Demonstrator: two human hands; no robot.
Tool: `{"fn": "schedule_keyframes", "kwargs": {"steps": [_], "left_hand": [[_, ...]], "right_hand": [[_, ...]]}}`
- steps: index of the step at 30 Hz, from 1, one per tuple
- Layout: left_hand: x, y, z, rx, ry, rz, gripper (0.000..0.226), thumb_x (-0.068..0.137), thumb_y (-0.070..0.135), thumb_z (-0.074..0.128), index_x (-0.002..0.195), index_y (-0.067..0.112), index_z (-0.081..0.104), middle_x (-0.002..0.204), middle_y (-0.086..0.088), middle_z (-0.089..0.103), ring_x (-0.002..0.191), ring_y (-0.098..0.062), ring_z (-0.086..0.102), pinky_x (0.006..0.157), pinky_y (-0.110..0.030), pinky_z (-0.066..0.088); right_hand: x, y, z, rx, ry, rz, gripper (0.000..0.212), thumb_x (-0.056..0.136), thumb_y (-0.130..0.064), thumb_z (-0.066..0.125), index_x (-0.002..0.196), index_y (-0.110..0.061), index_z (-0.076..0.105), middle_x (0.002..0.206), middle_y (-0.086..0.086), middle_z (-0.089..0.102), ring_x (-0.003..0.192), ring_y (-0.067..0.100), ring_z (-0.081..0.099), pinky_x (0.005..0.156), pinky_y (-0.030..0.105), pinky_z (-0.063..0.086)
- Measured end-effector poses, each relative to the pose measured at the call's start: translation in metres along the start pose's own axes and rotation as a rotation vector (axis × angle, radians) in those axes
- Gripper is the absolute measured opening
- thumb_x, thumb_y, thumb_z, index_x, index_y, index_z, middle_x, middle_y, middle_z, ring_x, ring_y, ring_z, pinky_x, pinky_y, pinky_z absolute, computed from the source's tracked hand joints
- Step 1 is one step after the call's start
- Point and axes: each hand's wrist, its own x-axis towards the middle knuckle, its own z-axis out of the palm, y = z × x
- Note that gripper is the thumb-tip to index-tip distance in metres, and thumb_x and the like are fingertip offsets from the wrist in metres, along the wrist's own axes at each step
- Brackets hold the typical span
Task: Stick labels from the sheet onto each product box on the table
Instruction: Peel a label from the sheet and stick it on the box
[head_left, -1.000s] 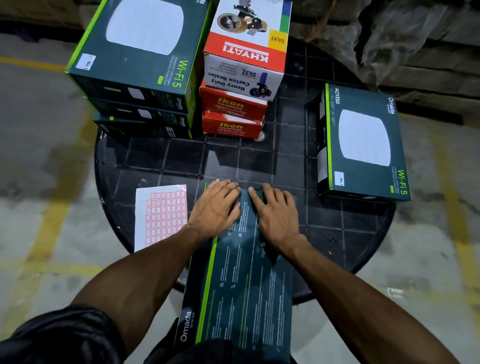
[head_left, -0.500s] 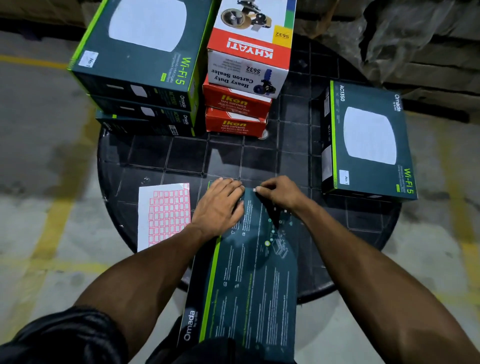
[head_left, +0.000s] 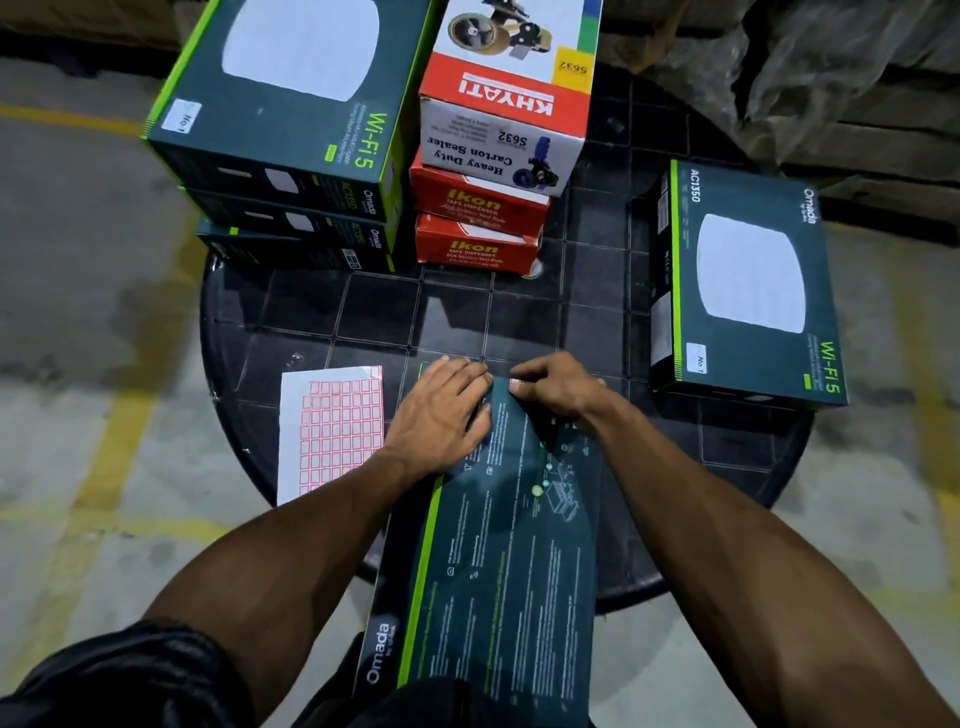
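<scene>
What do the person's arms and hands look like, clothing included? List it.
Both forearms are bare from the elbows down, with no sleeves on them. The left hand and right hand wear no gloves; no watch, ring or bracelet is visible. Dark, slightly glossy clothing shows at the bottom edge of the head view.

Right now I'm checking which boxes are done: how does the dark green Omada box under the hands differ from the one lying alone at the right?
The dark green Omada box under the hands shows its printed back, overhangs the table edge, and no label is visible. The lone dark green Omada box at the right lies front up, untouched, bearing a small white label. Both share lime green stripes.
</scene>
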Motion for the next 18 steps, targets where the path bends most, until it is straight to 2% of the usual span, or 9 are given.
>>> {"fn": "schedule_keyframes", "kwargs": {"steps": [1, 3, 5, 6, 9, 11, 13, 14, 18], "left_hand": [[0.000, 0.000, 0.000, 0.000, 0.004, 0.001, 0.045, 0.094, 0.037, 0.039, 0.124, 0.009, 0.057, 0.129, -0.010, 0.059, 0.123, -0.024, 0.049, 0.116, -0.041, 0.027], [0.000, -0.001, 0.001, -0.003, 0.011, 0.004, 0.045, 0.093, 0.037, 0.039, 0.124, 0.009, 0.057, 0.128, -0.011, 0.059, 0.122, -0.024, 0.049, 0.116, -0.041, 0.027], [-0.001, -0.001, 0.001, -0.007, 0.015, 0.008, 0.045, 0.093, 0.037, 0.039, 0.123, 0.009, 0.057, 0.128, -0.011, 0.059, 0.122, -0.024, 0.049, 0.115, -0.041, 0.027], [-0.001, -0.001, 0.001, -0.009, 0.016, 0.007, 0.045, 0.093, 0.037, 0.039, 0.123, 0.009, 0.057, 0.128, -0.011, 0.059, 0.122, -0.024, 0.049, 0.115, -0.041, 0.027], [-0.001, 0.001, 0.000, -0.015, 0.025, 0.006, 0.045, 0.093, 0.036, 0.039, 0.123, 0.008, 0.057, 0.128, -0.011, 0.059, 0.122, -0.025, 0.049, 0.115, -0.042, 0.028], [-0.001, 0.000, 0.000, -0.024, 0.039, 0.013, 0.043, 0.093, 0.035, 0.040, 0.122, 0.007, 0.058, 0.127, -0.012, 0.060, 0.121, -0.026, 0.050, 0.114, -0.043, 0.030], [-0.001, 0.000, 0.001, -0.032, 0.052, 0.018, 0.042, 0.093, 0.034, 0.041, 0.121, 0.007, 0.058, 0.126, -0.012, 0.060, 0.120, -0.026, 0.051, 0.113, -0.044, 0.031], [-0.001, 0.000, 0.001, -0.031, 0.051, 0.015, 0.043, 0.093, 0.034, 0.041, 0.121, 0.007, 0.058, 0.126, -0.012, 0.060, 0.120, -0.026, 0.050, 0.113, -0.043, 0.031], [-0.001, 0.000, 0.001, -0.026, 0.019, 0.002, 0.045, 0.092, 0.037, 0.039, 0.123, 0.008, 0.056, 0.127, -0.011, 0.059, 0.121, -0.024, 0.049, 0.114, -0.044, 0.031]], "right_hand": [[-0.001, 0.002, -0.001, 0.016, -0.016, 0.013, 0.033, 0.092, -0.024, 0.068, 0.122, -0.011, 0.067, 0.110, 0.005, 0.070, 0.088, 0.014, 0.061, 0.075, 0.025, 0.050], [0.001, 0.003, 0.002, 0.024, -0.013, 0.073, 0.027, 0.089, -0.043, 0.067, 0.108, -0.026, 0.074, 0.097, -0.004, 0.072, 0.085, 0.013, 0.062, 0.086, 0.030, 0.047], [0.007, 0.005, 0.005, -0.047, 0.043, 0.075, 0.027, 0.076, -0.064, 0.066, 0.090, -0.042, 0.074, 0.094, -0.012, 0.072, 0.096, 0.015, 0.062, 0.099, 0.037, 0.041], [0.016, 0.011, 0.009, -0.044, 0.048, 0.061, 0.029, 0.070, -0.067, 0.067, 0.090, -0.046, 0.073, 0.097, -0.013, 0.073, 0.102, 0.016, 0.062, 0.101, 0.041, 0.041], [0.028, 0.021, 0.011, -0.013, 0.040, -0.001, 0.044, 0.075, -0.046, 0.075, 0.117, -0.035, 0.067, 0.118, -0.010, 0.068, 0.116, 0.014, 0.058, 0.109, 0.041, 0.037], [0.010, 0.015, 0.007, -0.053, 0.065, -0.041, 0.050, 0.080, -0.035, 0.075, 0.128, -0.034, 0.061, 0.127, -0.011, 0.063, 0.124, 0.012, 0.052, 0.115, 0.038, 0.026], [-0.005, 0.018, 0.004, -0.124, 0.113, -0.096, 0.049, 0.086, -0.032, 0.072, 0.132, -0.036, 0.057, 0.130, -0.014, 0.059, 0.125, 0.006, 0.047, 0.108, 0.025, 0.012], [-0.012, 0.021, 0.004, -0.172, 0.156, -0.141, 0.046, 0.087, -0.032, 0.070, 0.131, -0.036, 0.058, 0.131, -0.014, 0.058, 0.126, 0.006, 0.046, 0.102, 0.023, 0.013], [-0.019, 0.019, 0.005, -0.306, 0.181, -0.246, 0.038, 0.090, -0.035, 0.066, 0.128, -0.036, 0.061, 0.135, -0.012, 0.058, 0.131, 0.012, 0.045, 0.100, 0.032, 0.017]]}}
